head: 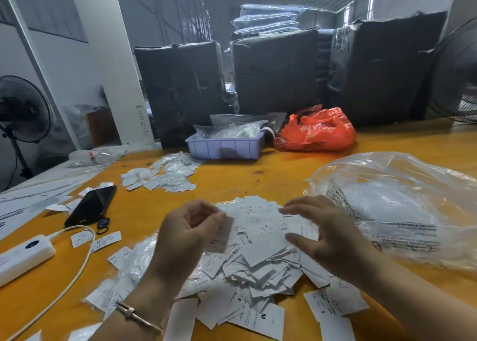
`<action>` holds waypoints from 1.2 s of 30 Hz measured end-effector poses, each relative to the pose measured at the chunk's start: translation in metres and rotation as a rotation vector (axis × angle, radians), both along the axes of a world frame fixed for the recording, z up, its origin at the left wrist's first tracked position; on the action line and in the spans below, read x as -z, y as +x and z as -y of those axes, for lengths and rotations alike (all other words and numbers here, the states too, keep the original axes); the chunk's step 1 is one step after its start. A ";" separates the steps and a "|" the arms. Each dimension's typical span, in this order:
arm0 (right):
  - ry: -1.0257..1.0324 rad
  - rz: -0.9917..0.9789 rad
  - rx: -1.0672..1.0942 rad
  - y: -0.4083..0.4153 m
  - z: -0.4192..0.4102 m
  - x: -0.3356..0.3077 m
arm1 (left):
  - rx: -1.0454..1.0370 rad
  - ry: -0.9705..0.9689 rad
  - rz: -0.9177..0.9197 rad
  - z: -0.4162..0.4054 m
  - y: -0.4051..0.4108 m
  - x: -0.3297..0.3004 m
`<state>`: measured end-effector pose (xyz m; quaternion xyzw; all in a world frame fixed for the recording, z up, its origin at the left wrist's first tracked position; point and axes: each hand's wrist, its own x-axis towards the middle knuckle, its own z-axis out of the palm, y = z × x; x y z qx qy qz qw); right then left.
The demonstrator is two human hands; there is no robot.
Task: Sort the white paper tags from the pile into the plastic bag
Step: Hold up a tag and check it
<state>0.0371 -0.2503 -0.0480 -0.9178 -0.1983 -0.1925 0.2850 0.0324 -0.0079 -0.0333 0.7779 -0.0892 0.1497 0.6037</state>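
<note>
A big pile of white paper tags (260, 260) lies on the orange table in front of me. My left hand (188, 232) hovers over the pile's left part, fingers curled, pinching a blurred white tag (222, 234) that hangs below the fingertips. Over the pile's right part my right hand (322, 227) is spread, fingers straight, thumb low near the tags, holding nothing. A large clear plastic bag (402, 201) with printed warning text lies crumpled to the right, its near edge beside my right hand.
A black phone (91, 205), a white power bank (24, 256) with its cable and loose tags lie at left. A second tag heap (165, 176) sits further back. Behind it stand a lilac tray (224, 147), a red bag (316, 130) and dark wrapped bundles (278, 69).
</note>
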 end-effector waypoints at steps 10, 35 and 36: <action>-0.242 -0.017 -0.125 0.007 -0.007 0.017 | -0.479 0.570 -0.133 -0.041 0.019 0.000; 0.601 -0.431 -0.340 -0.016 -0.022 -0.012 | 0.305 -0.007 0.012 0.021 -0.010 0.004; 0.501 -0.312 -0.273 -0.013 -0.018 -0.012 | 0.283 -0.022 0.007 0.019 -0.009 0.003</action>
